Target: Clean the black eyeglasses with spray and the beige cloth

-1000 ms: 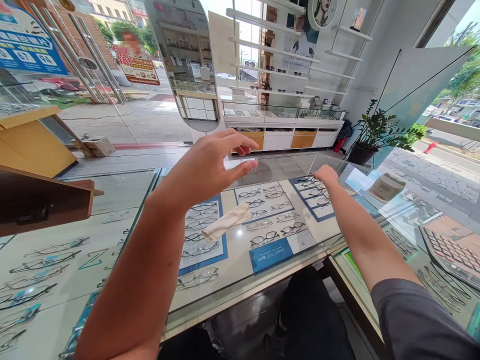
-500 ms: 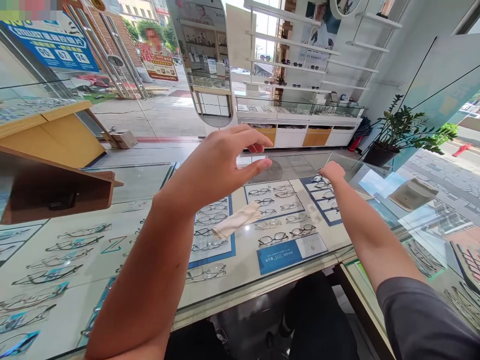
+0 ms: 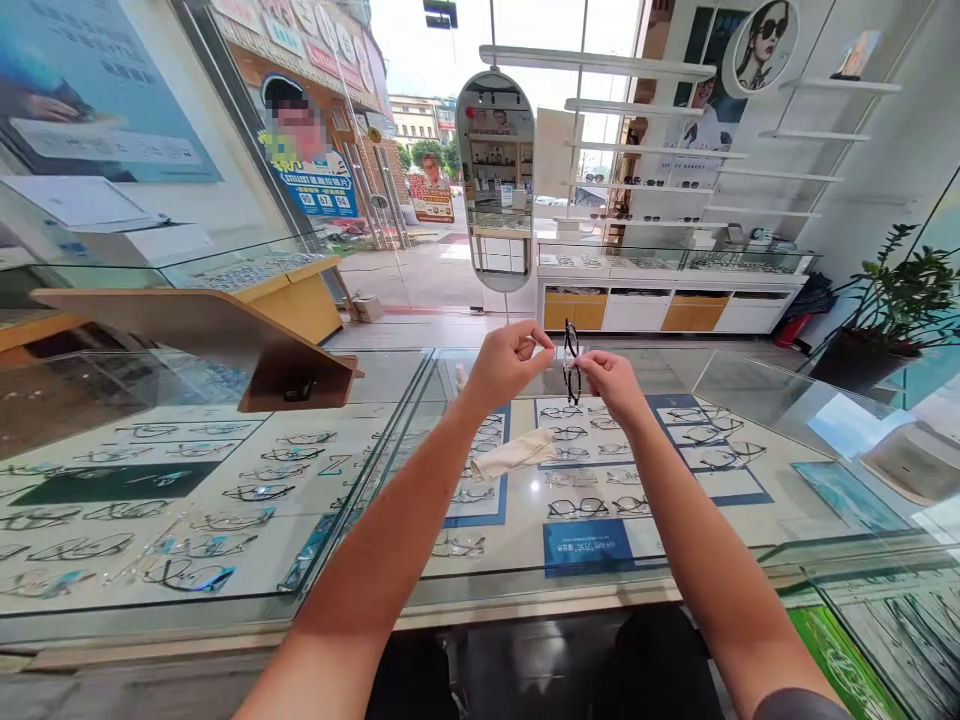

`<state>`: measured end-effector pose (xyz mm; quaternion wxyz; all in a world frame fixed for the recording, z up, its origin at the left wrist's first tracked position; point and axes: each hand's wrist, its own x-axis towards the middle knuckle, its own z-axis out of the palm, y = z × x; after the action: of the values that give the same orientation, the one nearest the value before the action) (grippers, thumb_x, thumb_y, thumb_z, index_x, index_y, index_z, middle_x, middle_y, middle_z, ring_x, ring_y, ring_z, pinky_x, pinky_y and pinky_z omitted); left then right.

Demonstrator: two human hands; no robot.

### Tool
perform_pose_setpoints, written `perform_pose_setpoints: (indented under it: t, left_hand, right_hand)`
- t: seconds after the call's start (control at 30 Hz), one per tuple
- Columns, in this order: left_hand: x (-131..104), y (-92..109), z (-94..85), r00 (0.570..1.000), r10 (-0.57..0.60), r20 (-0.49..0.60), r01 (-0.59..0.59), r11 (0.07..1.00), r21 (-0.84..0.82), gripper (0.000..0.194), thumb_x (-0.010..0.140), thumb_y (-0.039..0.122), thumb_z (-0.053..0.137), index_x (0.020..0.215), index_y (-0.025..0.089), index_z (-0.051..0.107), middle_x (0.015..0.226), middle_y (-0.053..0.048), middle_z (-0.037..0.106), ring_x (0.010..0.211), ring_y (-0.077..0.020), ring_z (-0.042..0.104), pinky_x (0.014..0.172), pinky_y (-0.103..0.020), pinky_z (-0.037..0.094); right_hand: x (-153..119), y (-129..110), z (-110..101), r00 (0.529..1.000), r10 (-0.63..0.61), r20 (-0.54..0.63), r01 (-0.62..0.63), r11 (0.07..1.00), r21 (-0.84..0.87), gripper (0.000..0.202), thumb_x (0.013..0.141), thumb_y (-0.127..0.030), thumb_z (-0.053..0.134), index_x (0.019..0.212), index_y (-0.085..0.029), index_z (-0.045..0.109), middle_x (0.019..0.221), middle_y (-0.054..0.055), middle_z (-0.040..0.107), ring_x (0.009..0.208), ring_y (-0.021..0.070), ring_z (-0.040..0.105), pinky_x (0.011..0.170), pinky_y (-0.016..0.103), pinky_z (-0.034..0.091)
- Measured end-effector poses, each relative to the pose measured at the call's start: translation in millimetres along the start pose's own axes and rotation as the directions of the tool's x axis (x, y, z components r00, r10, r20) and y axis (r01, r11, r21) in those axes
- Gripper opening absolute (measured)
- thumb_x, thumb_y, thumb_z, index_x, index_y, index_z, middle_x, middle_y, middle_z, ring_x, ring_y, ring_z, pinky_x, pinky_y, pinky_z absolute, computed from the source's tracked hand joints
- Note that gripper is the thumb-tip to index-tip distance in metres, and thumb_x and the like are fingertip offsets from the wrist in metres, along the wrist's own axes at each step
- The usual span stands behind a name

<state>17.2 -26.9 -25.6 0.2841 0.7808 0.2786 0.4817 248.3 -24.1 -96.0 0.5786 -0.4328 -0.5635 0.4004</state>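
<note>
Dark-rimmed eyeglasses (image 3: 573, 385) are held up above the glass counter, turned so the two lenses stand one above the other. My right hand (image 3: 613, 382) pinches them near their middle from the right. Close on the left, my left hand (image 3: 511, 368) has its thumb and fingertips pressed together beside the frame. Whatever lies in that pinch is too small to make out. Beneath the hands, a folded cream cloth (image 3: 514, 456) lies over rows of eyeglasses. A blue and white card (image 3: 589, 546) sits nearer the counter's front edge.
The glass counter (image 3: 480, 592) spans the front, with several eyeglasses on display at left. A brown wooden stand (image 3: 300, 385) rises at the left. Beyond are an oval mirror (image 3: 495, 180), wall shelves (image 3: 652, 152) and a potted plant (image 3: 874, 320). A grey-beige object (image 3: 911, 455) stands at right.
My right hand has brought the eyeglasses up and left from the right-hand blue-edged tray. My left hand's spread fingers have closed beside them. The view has tilted up and swung left.
</note>
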Motion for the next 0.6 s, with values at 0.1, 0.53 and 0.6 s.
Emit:
perform_pose_setpoints:
  t: [0.1, 0.53, 0.6]
  left_hand:
    - [-17.8, -37.7, 7.0, 0.988, -0.155, -0.019, 0.151, 0.979, -0.140, 0.029, 0.087, 0.048, 0.079, 0.085, 0.021, 0.069, 0.057, 0.010, 0.026, 0.055, -0.0136, 0.023, 0.059, -0.030, 0.023]
    - [-59.4, -96.6, 20.4, 0.916, -0.357, 0.183, 0.393, 0.889, -0.234, 0.057, 0.086, 0.072, 0.085, 0.095, 0.016, 0.074, 0.063, 0.006, 0.038, 0.053, -0.0118, 0.024, 0.052, -0.030, 0.017]
    - [-59.4, -95.9, 19.9, 0.917, -0.358, 0.177, 0.394, 0.886, -0.246, 0.057, 0.085, 0.071, 0.087, 0.094, 0.016, 0.074, 0.064, 0.005, 0.039, 0.054, -0.0118, 0.025, 0.052, -0.030, 0.018]
  right_hand:
    - [-5.9, 8.5, 11.0, 0.997, 0.014, 0.073, -0.019, 0.997, 0.079, 0.048, 0.078, -0.066, 0.086, 0.084, -0.021, 0.071, 0.056, -0.009, 0.029, 0.051, 0.0102, 0.023, 0.051, 0.028, 0.020]
    - [-12.5, 47.8, 29.5, 0.962, 0.087, 0.259, -0.120, 0.986, 0.116, 0.053, 0.082, -0.071, 0.087, 0.090, -0.022, 0.069, 0.058, -0.009, 0.030, 0.048, 0.0091, 0.023, 0.045, 0.026, 0.018]
    - [-13.1, 48.1, 29.6, 0.964, 0.090, 0.250, -0.120, 0.987, 0.108, 0.052, 0.082, -0.070, 0.087, 0.090, -0.022, 0.070, 0.058, -0.009, 0.031, 0.048, 0.0094, 0.023, 0.045, 0.027, 0.018]
